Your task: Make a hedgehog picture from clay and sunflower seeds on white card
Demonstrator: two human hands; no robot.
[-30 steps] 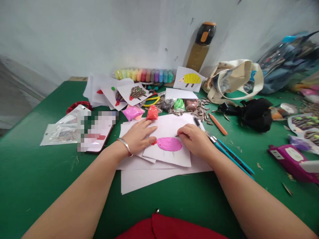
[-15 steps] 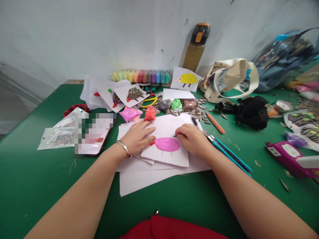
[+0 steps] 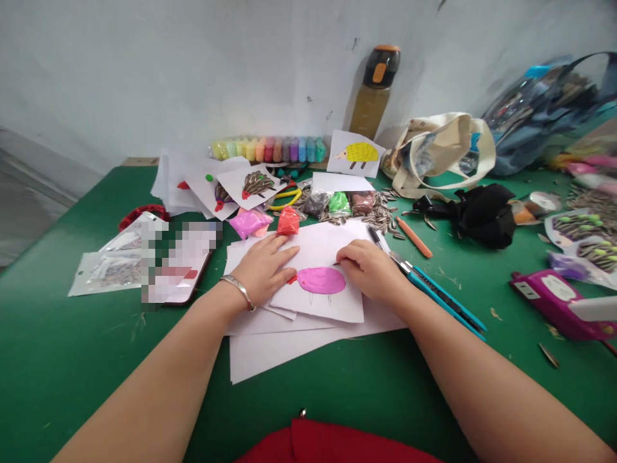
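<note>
A white card (image 3: 308,310) lies on a stack of white paper (image 3: 270,360). On it is a flat pink clay oval (image 3: 321,280) with a small red clay piece (image 3: 292,280) at its left end and pencilled legs below. My left hand (image 3: 264,269) rests flat with fingers spread over the card's left side, thumb by the red piece. My right hand (image 3: 365,267) is pinched closed just above the oval's right end; a small dark tip, apparently a sunflower seed (image 3: 336,263), sticks out of the fingers. Most of it is hidden.
Bags of red clay (image 3: 288,220) and pink clay (image 3: 249,222) lie behind the card, near loose sunflower seeds (image 3: 383,212). Blue cutters (image 3: 446,302), an orange pen (image 3: 414,238) and a black pen (image 3: 375,236) are at right. A phone (image 3: 186,273) lies left; a bottle (image 3: 373,93) stands behind.
The view has shifted slightly. My left hand stays flat on the card, and my right hand keeps its pinch near the pink oval's right end with hardly any movement.
</note>
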